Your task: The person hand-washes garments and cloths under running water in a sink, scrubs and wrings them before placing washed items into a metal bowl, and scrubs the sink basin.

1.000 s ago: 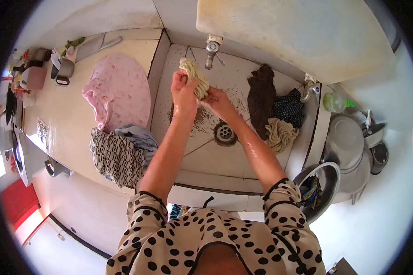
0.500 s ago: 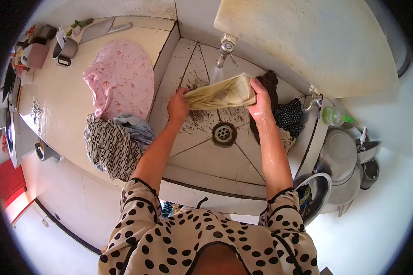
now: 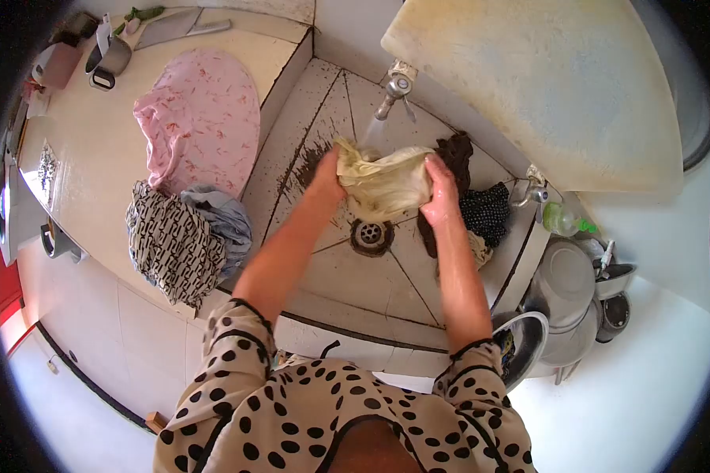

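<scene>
Between my hands hangs a wet, pale yellow cloth (image 3: 386,185), held above the tiled sink (image 3: 355,292). My left hand (image 3: 329,175) grips its left end, and my right hand (image 3: 440,189) is closed on its right edge. Water runs from the tap (image 3: 396,88) just behind the cloth. The drain (image 3: 371,235) shows right below it. Right of my right hand lie a dark brown cloth (image 3: 455,162) and a black dotted cloth (image 3: 485,214) in the sink.
On the left counter lie a pink garment (image 3: 213,118), a black-and-white patterned cloth (image 3: 170,244), a cleaver (image 3: 170,27) and a metal mug (image 3: 110,59). A second tap (image 3: 535,191), a green bottle (image 3: 562,219) and metal pots (image 3: 560,284) stand at the right. A large board (image 3: 544,87) leans behind.
My hands have come closer together, the left one moving right. The cloth, stretched long before, now hangs bunched and lower. The view has shifted slightly.
</scene>
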### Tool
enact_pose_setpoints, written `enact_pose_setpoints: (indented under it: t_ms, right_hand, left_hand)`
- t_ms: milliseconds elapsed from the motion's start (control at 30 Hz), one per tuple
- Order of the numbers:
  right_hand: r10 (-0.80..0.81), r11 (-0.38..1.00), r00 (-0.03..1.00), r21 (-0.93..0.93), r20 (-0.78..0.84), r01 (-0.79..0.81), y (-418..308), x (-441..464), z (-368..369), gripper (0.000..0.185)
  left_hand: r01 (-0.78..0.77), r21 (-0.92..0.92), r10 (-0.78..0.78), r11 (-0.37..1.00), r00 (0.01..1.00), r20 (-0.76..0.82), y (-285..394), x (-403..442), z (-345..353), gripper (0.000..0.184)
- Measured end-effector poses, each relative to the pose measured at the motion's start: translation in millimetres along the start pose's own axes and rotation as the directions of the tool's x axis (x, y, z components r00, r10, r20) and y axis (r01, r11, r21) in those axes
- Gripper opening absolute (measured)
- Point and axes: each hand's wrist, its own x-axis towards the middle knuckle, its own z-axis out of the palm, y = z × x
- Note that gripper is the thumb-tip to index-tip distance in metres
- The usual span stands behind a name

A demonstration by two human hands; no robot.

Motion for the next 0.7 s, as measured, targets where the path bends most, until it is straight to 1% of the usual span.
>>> enact_pose_setpoints:
  t_ms: [33, 100, 133, 233, 267, 300, 333, 367, 400, 433, 467, 500, 533, 567, 600, 633, 667, 700]
  right_hand:
    - [-0.051, 0.994, 0.998, -0.096, -0.041, 0.047, 4, 17, -30, 0.026]
    - [-0.085, 0.963, 0.993, -0.264, -0.086, 0.060, 3, 37, -64, 0.027]
    - [-0.086, 0.980, 0.993, -0.188, -0.075, 0.071, 6, 45, -70, 0.028]
    - [-0.108, 0.983, 0.987, 0.133, -0.121, 0.124, 1, 56, -38, 0.026]
    - [-0.113, 0.975, 0.987, 0.178, -0.115, 0.133, 0, 65, -41, 0.025]
    - [-0.121, 0.965, 0.987, 0.222, -0.107, 0.142, -3, 78, -47, 0.024]
    - [-0.130, 0.953, 0.987, 0.263, -0.097, 0.151, -8, 86, -53, 0.023]
    - [-0.181, 0.936, 0.979, 0.289, -0.099, 0.202, -17, 85, -55, 0.022]
    - [-0.229, 0.916, 0.968, 0.314, -0.101, 0.249, -28, 84, -57, 0.021]
    - [-0.275, 0.894, 0.956, 0.339, -0.101, 0.293, -41, 82, -57, 0.020]
    - [-0.376, 0.903, 0.906, 0.294, 0.193, 0.312, -55, 65, -54, 0.023]
    - [-0.355, 0.927, 0.906, -0.038, 0.230, 0.373, -61, 46, -43, 0.023]
    - [-0.327, 0.839, 0.909, -0.364, 0.259, 0.405, -64, 26, -32, 0.023]
    - [-0.294, 0.649, 0.916, -0.646, 0.275, 0.402, -68, 13, -21, 0.023]
    - [-0.157, -0.126, 0.821, -0.835, 0.549, 0.535, -71, 6, -11, 0.021]
    - [-0.046, -0.307, 0.752, -0.725, 0.658, 0.616, -64, 5, -17, 0.019]
    - [0.086, -0.462, 0.678, -0.574, 0.730, 0.676, -49, 6, -31, 0.017]
    - [0.231, -0.583, 0.602, -0.386, 0.764, 0.715, -36, 9, -46, 0.016]
  left_hand:
    - [-0.017, 0.080, 0.014, 0.997, 0.999, 0.037, 12, -5, -1, 0.044]
    - [-0.060, 0.239, 0.033, 0.969, 0.993, 0.114, 39, -28, 8, 0.043]
    - [-0.064, 0.287, 0.022, 0.956, 0.989, 0.147, 44, -42, 12, 0.042]
    - [-0.110, 0.466, -0.024, 0.878, 0.962, 0.272, 45, -65, 20, 0.042]
    - [-0.142, 0.676, -0.101, 0.723, 0.947, 0.306, 48, -71, 22, 0.043]
    - [-0.186, 0.833, -0.182, 0.520, 0.929, 0.321, 51, -76, 25, 0.045]
    - [-0.239, 0.928, -0.262, 0.284, 0.912, 0.315, 55, -83, 29, 0.046]
    - [-0.324, 0.942, -0.353, -0.082, 0.894, 0.277, 57, -96, 39, 0.047]
    - [-0.393, 0.814, -0.423, -0.427, 0.883, 0.204, 56, -110, 50, 0.048]
    - [-0.435, 0.565, -0.458, -0.701, 0.882, 0.110, 57, -119, 55, 0.049]
    - [-0.512, 0.347, -0.476, -0.786, 0.859, 0.190, 59, -111, 39, 0.036]
    - [-0.523, 0.088, -0.460, -0.848, 0.808, 0.368, 67, -99, 20, 0.031]
    - [-0.457, -0.171, -0.473, -0.873, 0.709, 0.523, 80, -84, 3, 0.027]
    - [-0.321, -0.402, -0.514, -0.858, 0.572, 0.639, 93, -75, -6, 0.023]
    - [-0.328, -0.410, -0.525, -0.851, 0.560, 0.641, 104, -72, -7, 0.022]
    - [-0.339, -0.419, -0.538, -0.843, 0.547, 0.641, 113, -70, -7, 0.021]
    - [-0.352, -0.428, -0.555, -0.832, 0.532, 0.640, 116, -74, -3, 0.021]
    - [-0.401, -0.332, -0.520, -0.854, 0.619, 0.589, 118, -79, 0, 0.021]
